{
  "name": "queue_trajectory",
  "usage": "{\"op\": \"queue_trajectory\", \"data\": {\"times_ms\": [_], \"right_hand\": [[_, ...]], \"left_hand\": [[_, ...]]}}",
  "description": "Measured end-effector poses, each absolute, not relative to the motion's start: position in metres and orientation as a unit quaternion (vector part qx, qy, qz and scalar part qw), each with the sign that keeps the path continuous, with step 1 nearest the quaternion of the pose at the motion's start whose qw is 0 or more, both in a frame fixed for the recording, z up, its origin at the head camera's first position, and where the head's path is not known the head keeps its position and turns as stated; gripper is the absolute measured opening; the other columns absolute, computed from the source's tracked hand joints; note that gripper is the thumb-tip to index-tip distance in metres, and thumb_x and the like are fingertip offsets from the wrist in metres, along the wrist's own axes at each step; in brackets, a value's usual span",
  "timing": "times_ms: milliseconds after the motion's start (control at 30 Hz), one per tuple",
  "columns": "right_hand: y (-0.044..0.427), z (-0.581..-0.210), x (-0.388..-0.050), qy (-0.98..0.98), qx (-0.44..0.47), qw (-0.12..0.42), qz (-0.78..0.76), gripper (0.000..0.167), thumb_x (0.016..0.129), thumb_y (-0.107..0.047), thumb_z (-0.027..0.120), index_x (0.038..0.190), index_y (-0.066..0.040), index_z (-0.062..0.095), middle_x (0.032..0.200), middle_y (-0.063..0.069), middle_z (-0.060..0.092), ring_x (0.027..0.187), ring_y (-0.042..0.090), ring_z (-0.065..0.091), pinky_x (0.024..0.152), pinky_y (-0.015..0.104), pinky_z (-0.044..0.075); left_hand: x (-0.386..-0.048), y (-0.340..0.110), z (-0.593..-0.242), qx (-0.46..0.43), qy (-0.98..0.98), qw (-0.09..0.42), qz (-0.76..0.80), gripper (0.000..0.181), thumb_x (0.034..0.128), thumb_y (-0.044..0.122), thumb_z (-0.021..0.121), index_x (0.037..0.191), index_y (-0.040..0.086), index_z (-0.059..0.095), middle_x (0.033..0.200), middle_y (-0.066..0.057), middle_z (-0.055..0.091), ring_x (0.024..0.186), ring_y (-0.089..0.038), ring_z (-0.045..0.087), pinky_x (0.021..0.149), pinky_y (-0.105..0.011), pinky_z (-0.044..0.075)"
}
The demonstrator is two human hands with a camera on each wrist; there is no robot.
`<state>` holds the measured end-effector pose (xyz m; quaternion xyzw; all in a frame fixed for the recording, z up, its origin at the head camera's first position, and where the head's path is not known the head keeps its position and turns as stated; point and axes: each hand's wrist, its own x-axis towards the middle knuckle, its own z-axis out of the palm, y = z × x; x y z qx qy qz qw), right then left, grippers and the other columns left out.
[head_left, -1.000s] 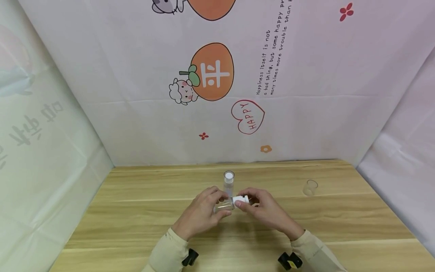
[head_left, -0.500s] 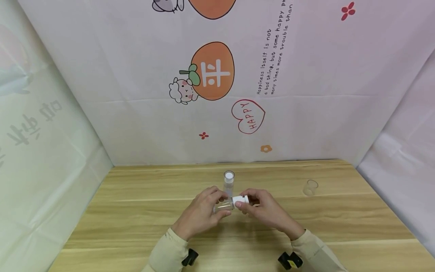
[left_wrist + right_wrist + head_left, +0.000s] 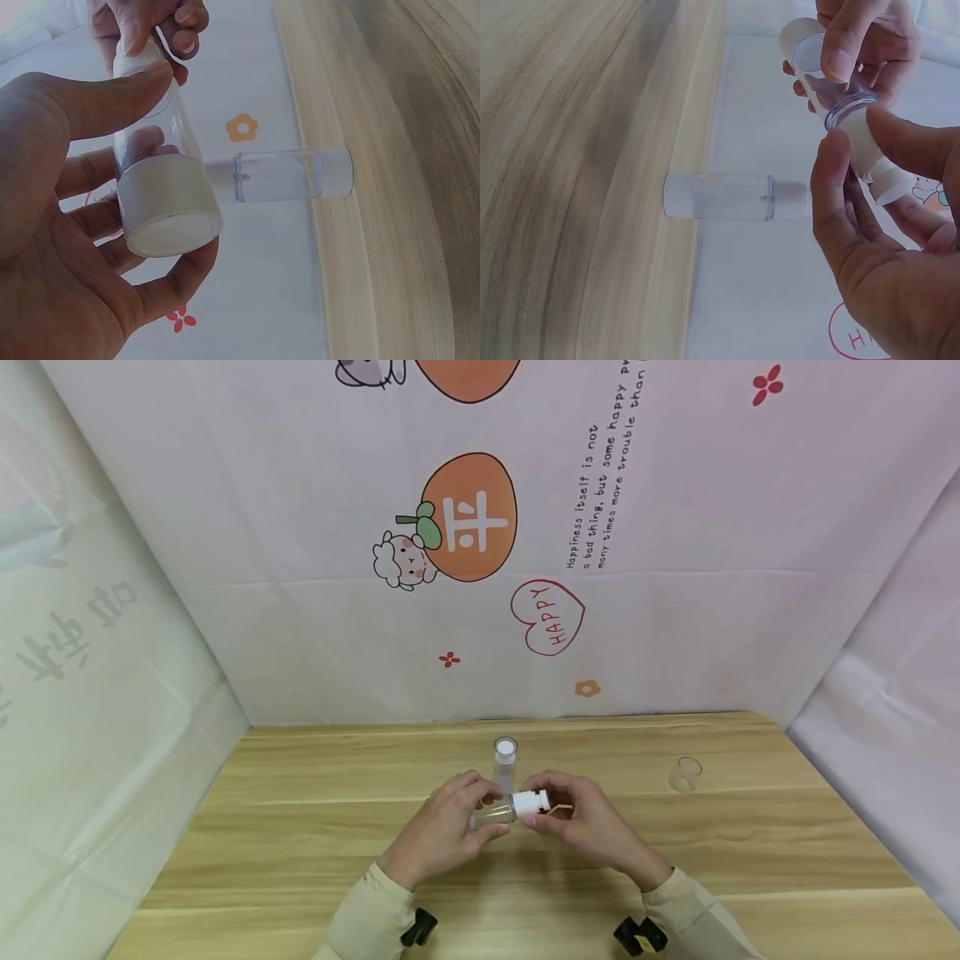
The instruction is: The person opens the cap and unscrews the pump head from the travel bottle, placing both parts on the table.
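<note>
My left hand [image 3: 444, 828] grips the clear body of a small pump bottle [image 3: 493, 814], which lies tilted nearly sideways above the table. Its white base [image 3: 169, 202] faces the left wrist view. At the other end, my right hand [image 3: 592, 827] pinches the bottle's white pump top [image 3: 528, 802] between thumb and fingers, as the right wrist view also shows. The spout end [image 3: 891, 185] sticks out past those fingers. Just behind the hands, a second clear bottle [image 3: 506, 767] with a white top and white base [image 3: 679, 196] stands upright, apart from both hands.
A clear, empty-looking cap [image 3: 684, 775] stands on the wooden table [image 3: 337, 810] to the right. A printed white cloth [image 3: 337, 652] hangs behind the table's far edge, with more cloth at both sides.
My right fingers have shifted round the pump top, so more of its white end shows now. The left hand, the standing bottle and the clear cap have stayed in place.
</note>
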<state>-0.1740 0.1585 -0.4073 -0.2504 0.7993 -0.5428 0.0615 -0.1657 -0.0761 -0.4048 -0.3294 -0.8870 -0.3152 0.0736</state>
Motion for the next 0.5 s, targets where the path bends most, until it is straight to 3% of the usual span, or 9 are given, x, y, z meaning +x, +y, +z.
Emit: {"op": "queue_trajectory", "data": {"times_ms": [200,500], "right_hand": [[0.1582,-0.4060,-0.1727,0.773,-0.265,0.068,-0.572,0.027,0.088,0.002,0.077,0.113,0.003,0.065,0.103,0.017,0.065,0.087,0.022,0.067,0.074,0.030,0.060],[0.1568,-0.4029,-0.1703,0.781,-0.242,0.074,-0.571,0.018,0.093,-0.009,0.074,0.109,-0.002,0.067,0.099,0.014,0.065,0.083,0.023,0.069,0.071,0.040,0.061]], "left_hand": [[-0.1655,-0.0755,-0.4050,-0.329,-0.888,0.074,-0.313,0.035,0.0888,0.026,0.081,0.114,0.005,0.069,0.102,-0.003,0.064,0.093,-0.016,0.060,0.080,-0.029,0.053],[-0.1651,-0.0739,-0.4060,-0.329,-0.889,0.069,-0.310,0.034,0.0889,0.024,0.081,0.114,0.005,0.069,0.103,-0.004,0.065,0.094,-0.017,0.061,0.081,-0.031,0.054]]}}
